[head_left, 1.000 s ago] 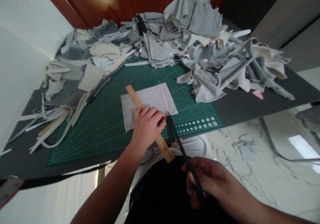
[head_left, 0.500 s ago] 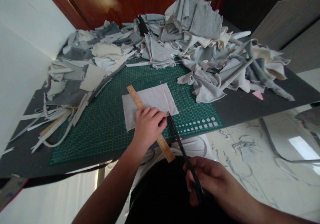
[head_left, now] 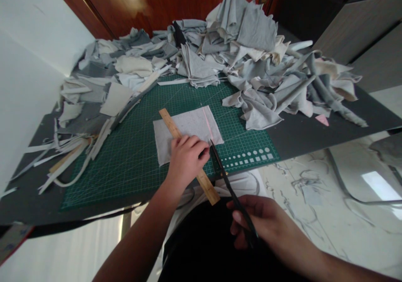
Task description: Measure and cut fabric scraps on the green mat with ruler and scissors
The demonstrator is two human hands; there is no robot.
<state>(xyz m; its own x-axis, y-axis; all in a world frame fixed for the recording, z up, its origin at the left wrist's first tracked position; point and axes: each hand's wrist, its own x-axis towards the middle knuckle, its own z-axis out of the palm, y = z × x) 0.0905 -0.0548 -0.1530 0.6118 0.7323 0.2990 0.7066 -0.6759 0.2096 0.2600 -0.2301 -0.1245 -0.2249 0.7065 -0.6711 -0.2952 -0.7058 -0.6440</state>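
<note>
A grey rectangular piece of fabric lies on the green cutting mat, with a pink line drawn near its right end. My left hand rests on it with curled fingers, closed at the fabric's front edge. Beneath that hand a wooden ruler crosses the fabric at a slant, its near end sticking out past the table edge. My right hand is closed around the handles of black scissors. The scissor tips meet the fabric's front edge at the pink line, close to my left thumb.
Heaps of grey and cream fabric scraps cover the back of the dark table. Thin cut strips lie at the left. A small pink piece sits at the right. Offcuts are scattered on the floor.
My right hand has shifted slightly up and to the left at the scissor handles. My left hand, the ruler and the fabric have stayed in place.
</note>
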